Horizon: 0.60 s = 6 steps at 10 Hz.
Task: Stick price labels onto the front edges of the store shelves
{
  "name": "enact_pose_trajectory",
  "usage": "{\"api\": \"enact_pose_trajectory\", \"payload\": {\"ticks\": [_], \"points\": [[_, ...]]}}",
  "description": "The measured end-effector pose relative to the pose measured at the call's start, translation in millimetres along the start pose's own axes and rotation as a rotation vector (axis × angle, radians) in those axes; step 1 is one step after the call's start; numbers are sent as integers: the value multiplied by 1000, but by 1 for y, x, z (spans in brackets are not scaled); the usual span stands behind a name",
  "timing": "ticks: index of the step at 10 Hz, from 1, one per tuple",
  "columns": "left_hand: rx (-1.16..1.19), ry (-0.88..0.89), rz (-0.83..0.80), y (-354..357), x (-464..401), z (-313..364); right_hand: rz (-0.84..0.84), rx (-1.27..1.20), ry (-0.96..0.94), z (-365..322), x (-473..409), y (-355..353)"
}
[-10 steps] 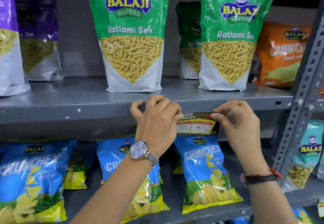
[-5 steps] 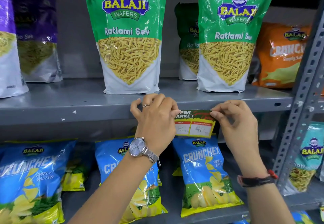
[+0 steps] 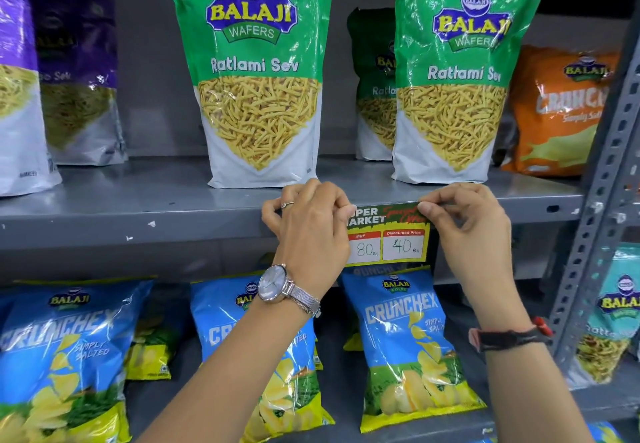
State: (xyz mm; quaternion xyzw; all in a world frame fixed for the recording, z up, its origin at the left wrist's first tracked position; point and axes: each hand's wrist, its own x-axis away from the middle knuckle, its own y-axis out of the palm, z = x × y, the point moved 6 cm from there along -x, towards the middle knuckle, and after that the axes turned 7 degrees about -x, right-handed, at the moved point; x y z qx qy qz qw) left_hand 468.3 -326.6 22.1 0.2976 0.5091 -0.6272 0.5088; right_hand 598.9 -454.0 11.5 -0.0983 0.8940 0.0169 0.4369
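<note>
Head view, left to right: left hand (image 3: 311,231) with wristwatch (image 3: 273,283) pinching the left end of the price label (image 3: 388,238), right hand (image 3: 467,224) pinching its top right corner. Label pressed flat against the front edge of the grey shelf (image 3: 138,231), below the green snack bags (image 3: 258,72), above a blue chip bag (image 3: 408,345).

One head-worn view faces the grey shelf (image 3: 138,214) straight on from close, tilted slightly down
</note>
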Motion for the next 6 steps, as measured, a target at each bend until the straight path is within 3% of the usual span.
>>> {"api": "enact_pose_trajectory", "payload": {"ticks": [4,6], "points": [[-24,-19,38,-4,-6,1,7,239,26,-14,-5,-1],[-145,162,-15,-25,-14,-4,-130,300,51,-32,-17,-4]]}}
